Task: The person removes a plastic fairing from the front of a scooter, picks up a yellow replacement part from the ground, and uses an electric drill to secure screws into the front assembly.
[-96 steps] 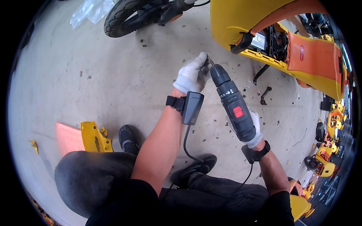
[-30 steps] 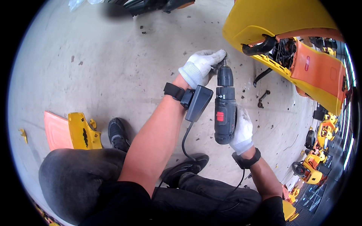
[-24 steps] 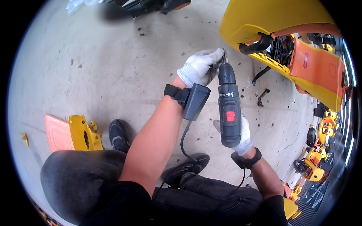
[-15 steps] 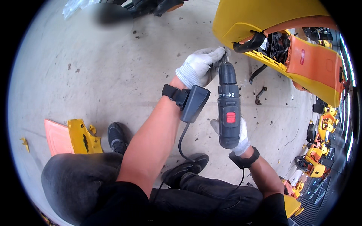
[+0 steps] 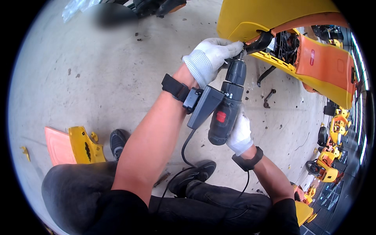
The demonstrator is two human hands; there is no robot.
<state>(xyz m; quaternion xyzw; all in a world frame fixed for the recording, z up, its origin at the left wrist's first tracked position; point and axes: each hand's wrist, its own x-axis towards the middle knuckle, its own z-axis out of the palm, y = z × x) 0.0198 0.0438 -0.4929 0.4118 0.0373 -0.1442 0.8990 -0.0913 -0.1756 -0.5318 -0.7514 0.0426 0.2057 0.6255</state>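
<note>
My right hand (image 5: 239, 135), in a white glove, is wrapped around the grip of a black cordless drill (image 5: 228, 107) with a red switch. The drill leans, its chuck pointing away from me toward a yellow and orange scooter body (image 5: 282, 64). My gloved left hand (image 5: 215, 56) is closed, thumb and fingers pinched at the drill's tip beside the black curved handle (image 5: 261, 42) of the scooter. What those fingers hold is too small and covered to make out. Open bodywork behind the handle shows dark wiring (image 5: 288, 49).
A metal crank-shaped part (image 5: 270, 98) lies on the concrete floor right of the drill. Yellow (image 5: 87, 144) and orange (image 5: 58, 145) panels lie at the left near my shoe. More yellow scooters (image 5: 327, 164) stand along the right. Clear plastic (image 5: 78, 8) lies at the far left.
Both hands have come up closer to the scooter's black handle. The drill has tilted, its rear end swinging left, and its tip has shifted slightly right and nearer the bodywork.
</note>
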